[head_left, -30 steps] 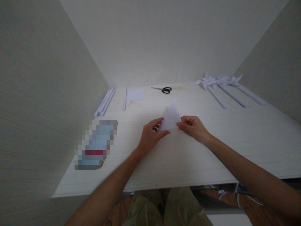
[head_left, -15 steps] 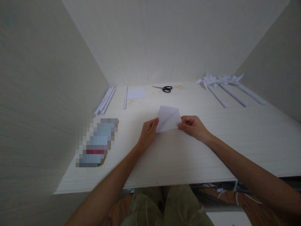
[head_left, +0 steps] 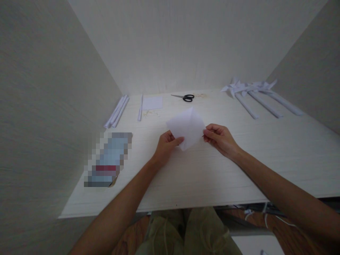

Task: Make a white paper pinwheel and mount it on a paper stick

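Between my two hands is a white square sheet of paper [head_left: 187, 124], turned with a corner toward me and creased down the middle. My left hand [head_left: 166, 144] pinches its lower left edge, thumb on top and fingers underneath. At the right corner, my right hand [head_left: 219, 139] grips the sheet between thumb and fingers. Beyond the sheet, black-handled scissors [head_left: 188, 97] lie on the desk, blades pointing left. Another flat white paper square [head_left: 152, 103] lies left of them, beside a thin rolled paper stick [head_left: 140, 108].
Several rolled paper sticks [head_left: 117, 111] lie against the left wall. Paper pinwheels [head_left: 248, 87] on paper sticks are at the back right. A blurred-out flat object [head_left: 108, 159] lies at the left. Small yellowish bits [head_left: 151, 113] sit near the paper square. Walls enclose the white desk [head_left: 239, 180].
The sheet has been turned so a corner now points toward me. My left thumb has moved onto its face, and my right hand is slightly higher, still holding the edge.
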`<control>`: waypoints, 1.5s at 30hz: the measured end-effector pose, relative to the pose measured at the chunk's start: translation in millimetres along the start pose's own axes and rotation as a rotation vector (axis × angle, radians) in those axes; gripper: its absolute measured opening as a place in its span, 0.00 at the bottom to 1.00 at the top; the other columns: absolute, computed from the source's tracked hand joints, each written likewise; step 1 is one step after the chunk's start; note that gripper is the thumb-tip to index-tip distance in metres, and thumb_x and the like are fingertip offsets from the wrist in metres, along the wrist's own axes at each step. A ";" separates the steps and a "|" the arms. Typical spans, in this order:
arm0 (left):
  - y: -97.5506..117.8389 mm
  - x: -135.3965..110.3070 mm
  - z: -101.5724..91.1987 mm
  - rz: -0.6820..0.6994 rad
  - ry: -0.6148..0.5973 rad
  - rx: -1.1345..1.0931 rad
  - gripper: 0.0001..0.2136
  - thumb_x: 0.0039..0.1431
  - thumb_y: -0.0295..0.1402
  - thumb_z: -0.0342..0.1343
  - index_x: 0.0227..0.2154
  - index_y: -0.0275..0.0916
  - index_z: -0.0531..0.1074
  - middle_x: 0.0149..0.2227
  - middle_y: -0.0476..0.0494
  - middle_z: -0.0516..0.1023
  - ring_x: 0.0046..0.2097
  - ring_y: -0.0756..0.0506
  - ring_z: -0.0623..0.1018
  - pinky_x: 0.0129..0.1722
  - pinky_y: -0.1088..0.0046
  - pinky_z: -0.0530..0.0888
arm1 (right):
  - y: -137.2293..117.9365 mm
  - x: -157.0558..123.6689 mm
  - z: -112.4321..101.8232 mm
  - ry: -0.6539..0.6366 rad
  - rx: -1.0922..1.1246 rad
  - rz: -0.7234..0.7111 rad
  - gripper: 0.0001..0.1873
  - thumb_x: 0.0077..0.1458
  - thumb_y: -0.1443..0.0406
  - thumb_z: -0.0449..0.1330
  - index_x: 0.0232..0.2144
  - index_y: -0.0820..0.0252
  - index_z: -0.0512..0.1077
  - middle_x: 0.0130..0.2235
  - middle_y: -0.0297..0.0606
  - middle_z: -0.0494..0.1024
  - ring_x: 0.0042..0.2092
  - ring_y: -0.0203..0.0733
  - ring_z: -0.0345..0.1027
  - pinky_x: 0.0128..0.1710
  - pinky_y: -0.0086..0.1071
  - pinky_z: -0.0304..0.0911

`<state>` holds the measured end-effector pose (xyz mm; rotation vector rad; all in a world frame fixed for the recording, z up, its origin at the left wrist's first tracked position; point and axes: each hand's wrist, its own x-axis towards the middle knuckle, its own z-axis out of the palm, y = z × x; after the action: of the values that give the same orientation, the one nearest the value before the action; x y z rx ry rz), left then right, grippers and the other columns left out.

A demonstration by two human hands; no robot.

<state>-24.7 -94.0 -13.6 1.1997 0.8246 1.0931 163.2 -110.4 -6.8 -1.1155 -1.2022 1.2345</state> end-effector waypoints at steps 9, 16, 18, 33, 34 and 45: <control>-0.3 -3.5 0.9 -0.010 -0.067 0.160 0.09 0.45 0.36 0.55 0.25 0.34 0.68 0.19 0.51 0.69 0.19 0.55 0.66 0.20 0.77 0.65 | -3.5 -1.7 -2.1 -0.042 0.120 -0.041 0.20 0.41 0.57 0.60 0.39 0.52 0.65 0.29 0.31 0.71 0.26 0.32 0.63 0.23 0.27 0.57; 2.9 -5.6 2.6 0.018 -0.080 0.319 0.10 0.46 0.36 0.54 0.30 0.34 0.69 0.24 0.49 0.71 0.24 0.53 0.69 0.22 0.78 0.65 | -4.7 -2.1 -3.3 0.075 -0.024 -0.101 0.19 0.46 0.49 0.52 0.37 0.52 0.66 0.27 0.34 0.70 0.26 0.36 0.64 0.23 0.30 0.58; 4.3 -7.5 5.6 -0.007 -0.094 0.308 0.12 0.45 0.35 0.55 0.33 0.34 0.68 0.28 0.46 0.73 0.27 0.50 0.72 0.25 0.76 0.67 | -1.0 -1.0 -2.7 0.089 -0.022 -0.074 0.16 0.43 0.51 0.56 0.29 0.56 0.68 0.25 0.34 0.69 0.25 0.35 0.63 0.23 0.30 0.58; 0.5 -16.8 6.7 0.627 -0.336 1.271 0.18 0.55 0.28 0.45 0.49 0.36 0.59 0.57 0.37 0.56 0.58 0.45 0.55 0.54 0.63 0.58 | 9.3 2.6 -9.4 0.231 -0.659 -0.226 0.09 0.41 0.63 0.60 0.28 0.61 0.69 0.25 0.34 0.70 0.21 0.32 0.56 0.21 0.29 0.53; -0.5 -17.5 7.7 0.608 -0.403 1.320 0.17 0.56 0.30 0.43 0.49 0.35 0.59 0.58 0.36 0.55 0.59 0.45 0.54 0.54 0.63 0.57 | 9.2 2.3 -9.4 0.241 -0.671 -0.229 0.09 0.41 0.63 0.60 0.29 0.60 0.69 0.25 0.34 0.70 0.21 0.33 0.56 0.21 0.29 0.54; 1.1 -23.7 14.3 0.442 -0.467 1.516 0.25 0.57 0.46 0.34 0.55 0.39 0.52 0.60 0.37 0.50 0.60 0.42 0.49 0.55 0.53 0.47 | 7.8 -0.4 -4.8 0.227 -0.350 -0.190 0.19 0.42 0.62 0.61 0.39 0.59 0.66 0.26 0.33 0.70 0.27 0.36 0.66 0.25 0.29 0.62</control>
<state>-18.6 -120.9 -10.9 2.8596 1.0170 0.2844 167.4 -110.3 -15.0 -1.3215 -1.3440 0.7478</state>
